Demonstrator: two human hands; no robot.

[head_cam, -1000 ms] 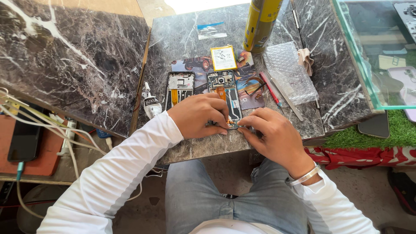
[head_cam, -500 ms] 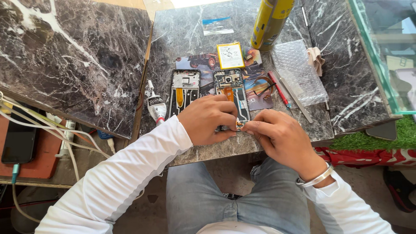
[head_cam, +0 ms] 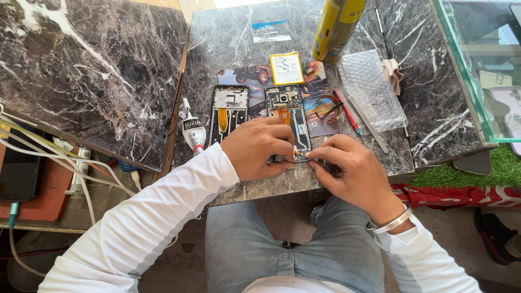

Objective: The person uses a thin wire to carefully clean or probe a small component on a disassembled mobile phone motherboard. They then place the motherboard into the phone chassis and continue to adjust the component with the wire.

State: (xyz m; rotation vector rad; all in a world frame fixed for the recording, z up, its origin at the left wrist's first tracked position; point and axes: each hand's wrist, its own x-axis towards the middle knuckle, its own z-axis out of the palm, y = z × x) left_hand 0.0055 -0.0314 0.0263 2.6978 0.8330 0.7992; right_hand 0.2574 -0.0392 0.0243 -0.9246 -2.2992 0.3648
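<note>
Both hands meet at the near end of the opened phone (head_cam: 287, 116), which lies flat on the marble worktop (head_cam: 244, 49). The left hand (head_cam: 258, 149) presses down on it, fingers curled over its lower edge; the right hand (head_cam: 347, 173) pinches something small at that edge — too small to name. A second frame (head_cam: 229, 111) lies just left, a glue tube (head_cam: 192, 130) beyond — a battery (head_cam: 286, 68) above.

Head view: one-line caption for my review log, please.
Both hands, left and right, work at the bottom edge of an opened phone on a marble table.
</note>
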